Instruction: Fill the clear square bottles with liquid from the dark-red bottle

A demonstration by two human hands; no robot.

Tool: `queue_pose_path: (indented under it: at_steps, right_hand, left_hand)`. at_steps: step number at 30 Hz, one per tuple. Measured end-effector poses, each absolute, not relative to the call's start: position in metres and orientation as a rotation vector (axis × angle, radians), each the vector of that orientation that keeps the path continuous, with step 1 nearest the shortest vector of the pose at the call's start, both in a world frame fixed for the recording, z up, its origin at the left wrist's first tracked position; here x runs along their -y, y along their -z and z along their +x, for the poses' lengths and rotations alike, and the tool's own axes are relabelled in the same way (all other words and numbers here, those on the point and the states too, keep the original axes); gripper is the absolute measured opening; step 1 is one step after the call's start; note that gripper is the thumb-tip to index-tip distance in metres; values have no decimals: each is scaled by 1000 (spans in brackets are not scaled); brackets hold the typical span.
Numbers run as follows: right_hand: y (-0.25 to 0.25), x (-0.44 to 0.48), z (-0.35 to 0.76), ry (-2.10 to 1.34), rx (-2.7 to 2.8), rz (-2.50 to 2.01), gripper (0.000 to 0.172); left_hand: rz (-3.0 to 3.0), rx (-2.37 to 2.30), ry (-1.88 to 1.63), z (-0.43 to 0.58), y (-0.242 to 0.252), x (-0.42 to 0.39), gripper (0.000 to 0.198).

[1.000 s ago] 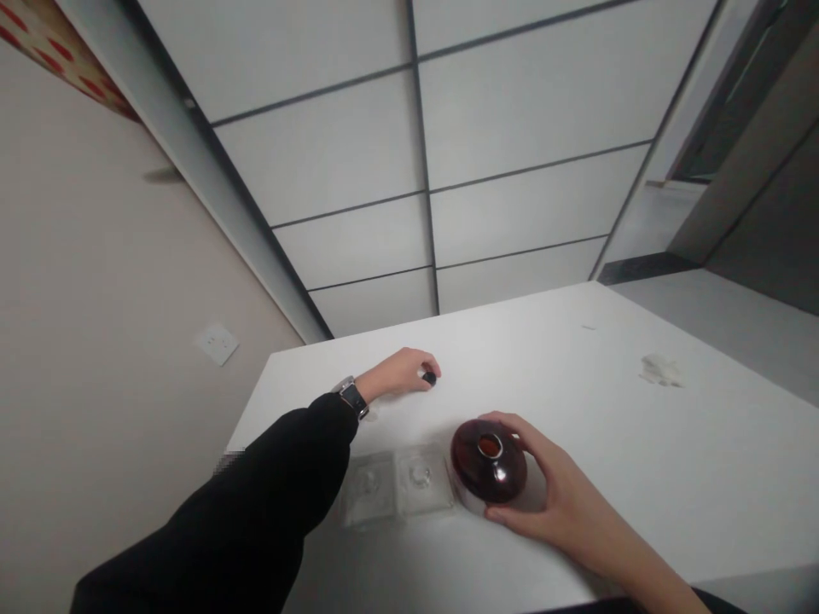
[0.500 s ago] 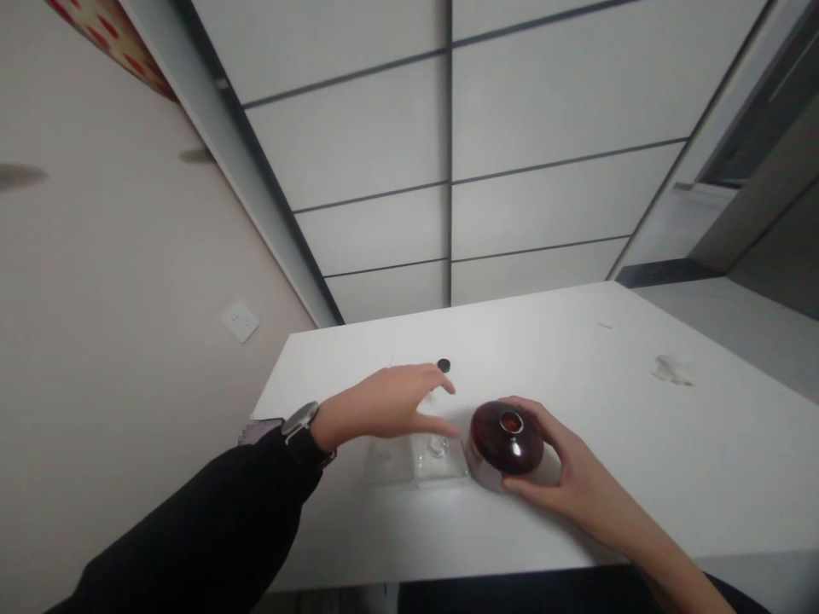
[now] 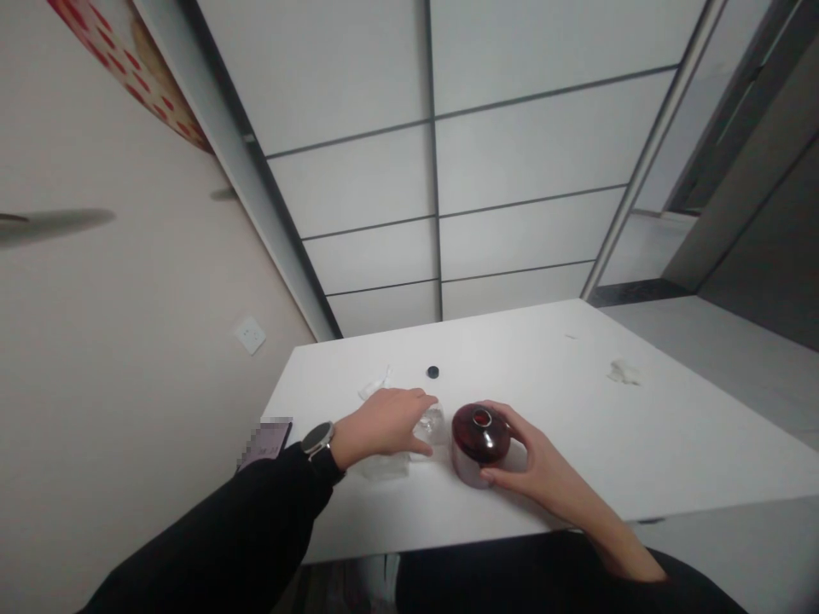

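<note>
My right hand (image 3: 521, 452) wraps round a squat, dark red-brown glass bottle (image 3: 473, 465) from its right side. The bottle stands upright with its mouth uncovered, and a pale band runs round its lower part. Left of it, my left hand (image 3: 390, 422) has its thumb and fingers curved round a clear container (image 3: 432, 419); the palm side and part of the container are hidden. Under that hand, another clear container (image 3: 387, 466) rests on the table. A small black cap (image 3: 433, 372) lies just beyond my left fingers.
The white table (image 3: 537, 358) carries a clear crumpled wrapper (image 3: 374, 385) behind my left hand and a crumpled tissue-like scrap (image 3: 623, 372) at the right. A phone-like object (image 3: 269, 439) sits at the left edge. A wall socket (image 3: 249, 335) is farther left.
My left hand has come down from above the clear containers, and its fingers now curve round one. My right hand stays on the bottle. The camera view has shifted.
</note>
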State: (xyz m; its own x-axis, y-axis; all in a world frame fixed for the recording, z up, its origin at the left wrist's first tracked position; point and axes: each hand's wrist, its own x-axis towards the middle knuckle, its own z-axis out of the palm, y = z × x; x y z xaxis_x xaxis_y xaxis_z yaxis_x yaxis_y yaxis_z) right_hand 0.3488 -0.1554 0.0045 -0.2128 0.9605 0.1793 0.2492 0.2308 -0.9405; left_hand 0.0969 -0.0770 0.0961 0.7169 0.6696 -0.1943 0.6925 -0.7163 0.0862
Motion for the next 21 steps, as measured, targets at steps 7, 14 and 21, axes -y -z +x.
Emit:
queue_pose_path:
  at_steps: [7,14,21]
  right_hand:
    - [1,160,351,-1025,1671,-1180,79]
    - [10,181,346,-771,1771,-1219,66]
    - [19,192,344,-545,1837,-1251,67]
  left_hand:
    - [2652,-1170,-114,87,-121,88,92]
    - [2008,-1475,-830,26,-76,155,98]
    - [1520,-1490,-882,36,-2,170,104]
